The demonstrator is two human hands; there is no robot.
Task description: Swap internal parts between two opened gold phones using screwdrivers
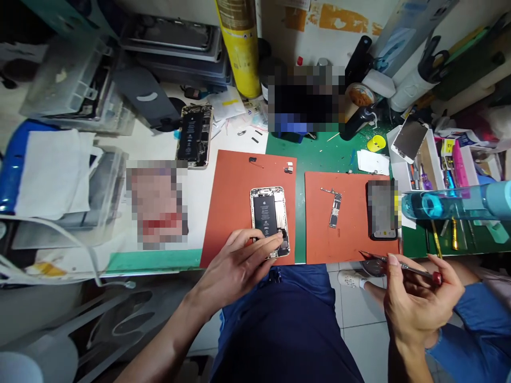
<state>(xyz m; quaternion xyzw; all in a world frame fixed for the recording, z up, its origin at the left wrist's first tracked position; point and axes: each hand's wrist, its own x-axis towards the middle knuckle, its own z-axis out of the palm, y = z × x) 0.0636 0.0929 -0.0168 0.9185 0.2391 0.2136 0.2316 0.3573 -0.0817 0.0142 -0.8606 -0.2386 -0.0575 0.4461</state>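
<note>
An opened phone [265,207] with a black battery lies on the left orange mat [229,197]. My left hand [239,260] rests over its lower end, fingers close together and fingertips on the lower right part. My right hand [419,298] is off the table's front edge at the right, closed round a thin metal tool [415,268] with a red end; its tip points left to the edge of the right orange mat [319,239]. On that mat lies a narrow logic board [335,210]. Small parts [288,168] sit at the left mat's upper right.
Another opened phone [195,135] lies at the back left. A dark phone [382,210] is on the right mat. A blue bottle [455,203] and a tool tray [423,159] stand at the right, a yellow can [241,53] behind. Another person's legs [463,319] show at lower right.
</note>
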